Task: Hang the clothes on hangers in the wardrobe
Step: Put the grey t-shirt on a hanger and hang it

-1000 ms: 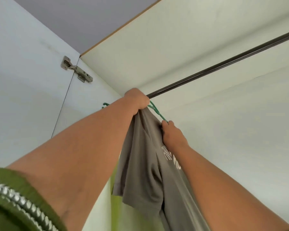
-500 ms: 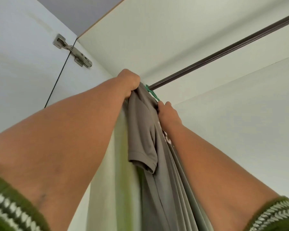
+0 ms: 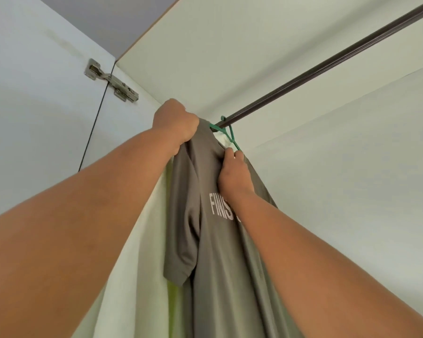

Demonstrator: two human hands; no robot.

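A grey-brown t-shirt (image 3: 205,240) with white lettering hangs from a green hanger (image 3: 231,136). The hanger's hook sits over the dark wardrobe rail (image 3: 327,64) at its left end. My left hand (image 3: 176,123) is raised and clenched on the shirt's left shoulder, close to the rail's end. My right hand (image 3: 235,174) pinches the shirt fabric near the collar, just below the hanger's green arm. Most of the hanger is hidden inside the shirt.
A pale cream-green garment (image 3: 142,276) hangs to the left of the t-shirt, behind my left arm. The open wardrobe door (image 3: 34,118) with a metal hinge (image 3: 112,81) stands on the left. The wardrobe's top panel (image 3: 230,45) is just above the rail.
The view has shifted, so the shirt's white lettering shows again. The hanger's hook and arm are more exposed at the rail. Both hands keep hold of the shirt.
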